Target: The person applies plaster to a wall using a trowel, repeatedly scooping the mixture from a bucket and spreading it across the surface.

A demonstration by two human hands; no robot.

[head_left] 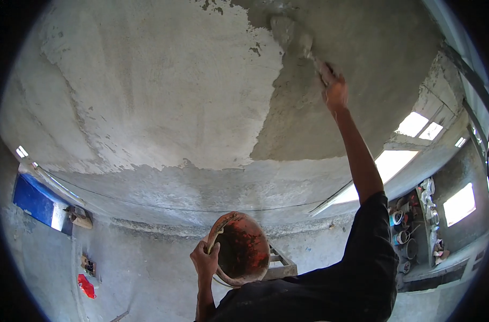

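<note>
High on the wall, my right hand [333,88] is closed round the handle of a trowel [308,45], whose blade is against dark, wet-looking plaster [357,48]. A paler, dry-looking stretch of wall [164,80] borders this plaster on the left. Below, my left hand [205,258] grips the rim of a round reddish bowl [255,249] at its left side. The bowl is tilted, and its inside looks dark with red patches.
Behind the bowl is part of a ladder or stand [281,265]. A thin cable [201,210] crosses the lower wall. Buckets [401,237] and shelves stand at the right. A blue panel [35,198] and a red item [86,286] are at the left.
</note>
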